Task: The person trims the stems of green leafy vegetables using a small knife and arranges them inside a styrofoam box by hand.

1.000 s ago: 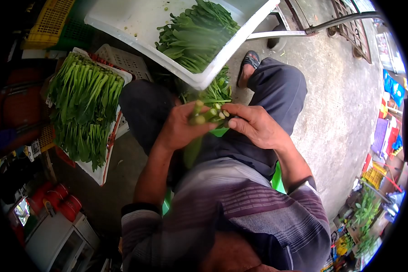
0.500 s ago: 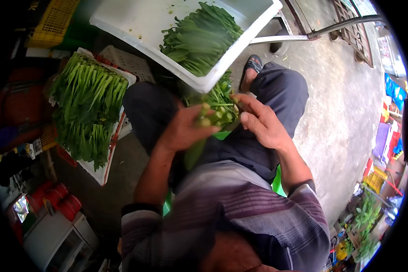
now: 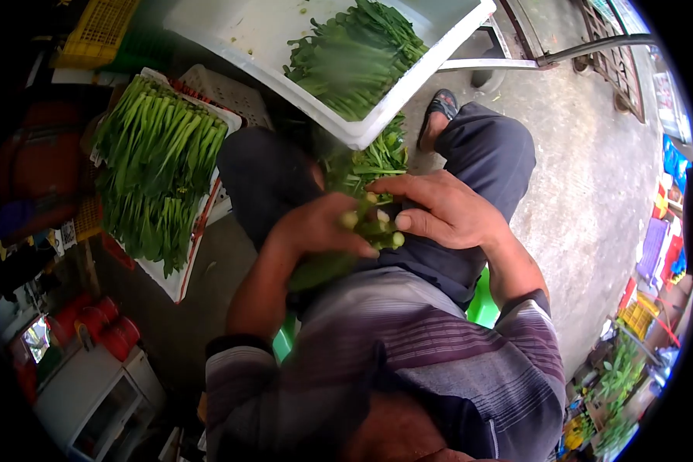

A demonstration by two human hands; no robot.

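My left hand is closed round a small bunch of leafy green stalks, held low between my knees. Their pale cut ends point right, and blurred leaves trail out below the hand. My right hand curves over the cut ends, thumb and fingertips on either side of them. Just beyond the hands, more loose greens lie lower down between my legs, partly covered by the tray corner.
A white tray with a pile of greens stands ahead. Neatly layered greens fill a carton on the left, beside a white perforated crate. A metal frame stands at the upper right. Beneath me is a green seat.
Both hands have come closer together and nearer my body. My right fingers now reach over the stalk ends. The whole view has shifted slightly.
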